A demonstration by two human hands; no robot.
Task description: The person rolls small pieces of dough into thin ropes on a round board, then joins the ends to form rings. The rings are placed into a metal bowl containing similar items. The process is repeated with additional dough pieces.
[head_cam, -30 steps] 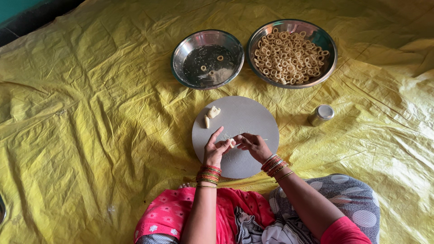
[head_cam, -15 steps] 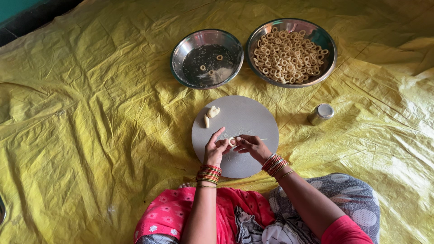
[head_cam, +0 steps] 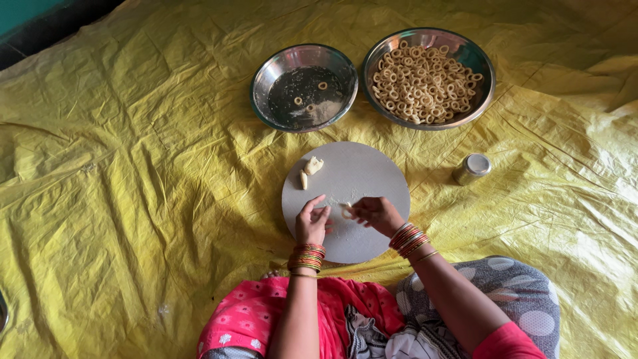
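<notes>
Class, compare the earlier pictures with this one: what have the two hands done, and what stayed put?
The left hand has drawn away and let go; the right hand alone now holds the small dough piece. The round board, both steel bowls and the small tin stayed put.

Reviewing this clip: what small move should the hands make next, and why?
Probably the right hand should carry its small dough piece to the bowl of rings. The piece is pinched at the fingertips above the round board, the left hand is open beside it, and the finished rings are heaped in that bowl. Whether the piece is closed into a ring cannot be told.
</notes>
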